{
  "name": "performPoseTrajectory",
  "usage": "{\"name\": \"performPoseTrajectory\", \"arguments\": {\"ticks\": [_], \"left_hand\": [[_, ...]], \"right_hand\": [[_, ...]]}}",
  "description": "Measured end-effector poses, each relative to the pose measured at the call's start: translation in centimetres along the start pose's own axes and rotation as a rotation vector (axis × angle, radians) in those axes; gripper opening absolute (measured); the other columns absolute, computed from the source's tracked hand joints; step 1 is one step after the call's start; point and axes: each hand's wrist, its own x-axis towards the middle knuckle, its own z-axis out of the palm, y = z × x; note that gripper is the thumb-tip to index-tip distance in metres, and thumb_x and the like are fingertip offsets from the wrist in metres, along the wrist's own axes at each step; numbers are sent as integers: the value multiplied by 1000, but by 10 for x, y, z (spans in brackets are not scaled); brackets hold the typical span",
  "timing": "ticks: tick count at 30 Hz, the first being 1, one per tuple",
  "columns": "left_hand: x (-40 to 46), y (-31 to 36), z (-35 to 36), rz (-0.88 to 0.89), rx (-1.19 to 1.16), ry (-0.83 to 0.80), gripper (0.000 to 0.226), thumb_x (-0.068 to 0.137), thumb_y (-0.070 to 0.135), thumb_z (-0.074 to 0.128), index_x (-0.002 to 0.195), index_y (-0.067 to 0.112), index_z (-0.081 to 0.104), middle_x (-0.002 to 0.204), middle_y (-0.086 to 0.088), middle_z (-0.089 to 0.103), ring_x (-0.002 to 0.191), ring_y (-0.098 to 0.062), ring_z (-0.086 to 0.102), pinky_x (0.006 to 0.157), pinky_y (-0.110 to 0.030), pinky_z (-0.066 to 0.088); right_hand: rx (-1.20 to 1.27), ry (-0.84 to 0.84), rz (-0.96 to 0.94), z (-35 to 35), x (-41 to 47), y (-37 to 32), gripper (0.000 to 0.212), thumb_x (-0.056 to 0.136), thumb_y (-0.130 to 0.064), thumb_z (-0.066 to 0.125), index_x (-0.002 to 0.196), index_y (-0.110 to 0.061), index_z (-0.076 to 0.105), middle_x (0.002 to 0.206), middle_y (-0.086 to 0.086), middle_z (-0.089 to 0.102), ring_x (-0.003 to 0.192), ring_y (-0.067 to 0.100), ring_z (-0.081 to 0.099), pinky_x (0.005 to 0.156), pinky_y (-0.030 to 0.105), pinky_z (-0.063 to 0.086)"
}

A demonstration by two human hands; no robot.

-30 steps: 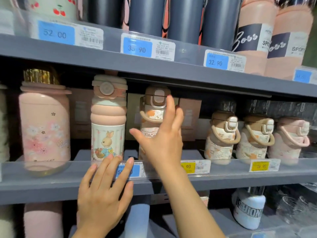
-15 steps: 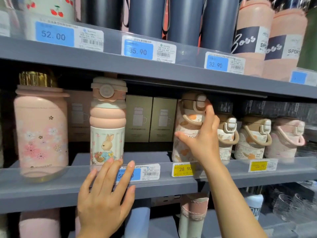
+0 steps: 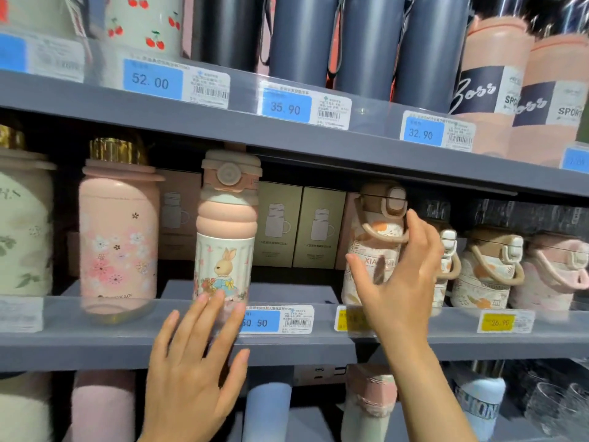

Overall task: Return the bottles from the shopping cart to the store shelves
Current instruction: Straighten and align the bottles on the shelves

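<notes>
I see left hand [image 3: 191, 371] spread flat, fingers on shelf lip [image 3: 95, 342] below rabbit bottle [image 3: 224, 240], holding nothing. Boxes [image 3: 301, 224] stand behind gap. Right hand [image 3: 400, 282] open, fingers loose around floral bottle [image 3: 371, 247], now upright on middle shelf beside similar bottles [image 3: 487, 269] (placing looks almost finished). Cart not visible, so remaining bottles I cannot tell.
</notes>
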Motion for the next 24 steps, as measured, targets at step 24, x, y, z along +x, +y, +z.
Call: {"name": "performPoseTrajectory", "arguments": {"ticks": [24], "left_hand": [[-12,-81,-24,-37,114,57,48,94,37,36,137,18,46,135,-7,50,126,-24,46,109,-38,23]], "right_hand": [[59,-460,271,73,1,-89,108,78,-32,76,151,-26,-3,145,6,28,121,31,46,87,31,38]]}}
